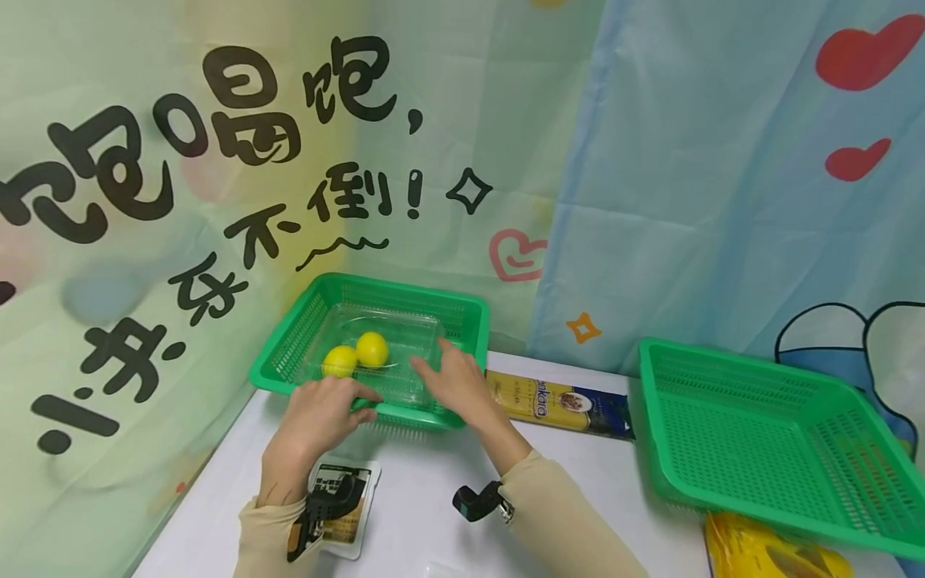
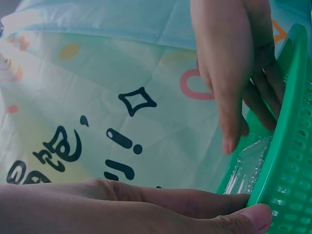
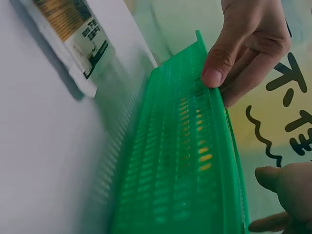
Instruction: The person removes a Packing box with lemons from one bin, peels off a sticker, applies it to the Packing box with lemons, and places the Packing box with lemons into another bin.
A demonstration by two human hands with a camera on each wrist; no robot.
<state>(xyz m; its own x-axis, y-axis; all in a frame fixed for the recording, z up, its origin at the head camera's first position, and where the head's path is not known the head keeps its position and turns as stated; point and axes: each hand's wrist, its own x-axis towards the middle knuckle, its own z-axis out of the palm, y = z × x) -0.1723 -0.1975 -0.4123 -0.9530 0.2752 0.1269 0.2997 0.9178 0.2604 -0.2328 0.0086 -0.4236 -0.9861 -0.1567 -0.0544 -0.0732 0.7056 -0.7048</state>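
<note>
A green plastic basket [image 1: 419, 417] stands at the back left of the table. Inside lies a clear plastic box [image 1: 386, 315], with two round, lemon-like yellow things [image 1: 372, 350] showing at it. My left hand [image 1: 318, 413] grips the basket's front rim; in the left wrist view its thumb [image 2: 253, 218] is outside and the fingers go over the inner side. At the right end of the same basket, my right hand [image 1: 458, 385] reaches over the rim. Its fingers are extended beside the clear box, and the thumb stands apart from them.
A long yellow and blue pasta packet [image 1: 556, 404] lies right of the basket. Farther right stands another green basket [image 1: 759, 433], with a yellow bag [image 1: 773, 554] below it. A flat labelled packet [image 1: 350, 506] lies under the left wrist. Printed curtains hang behind the table.
</note>
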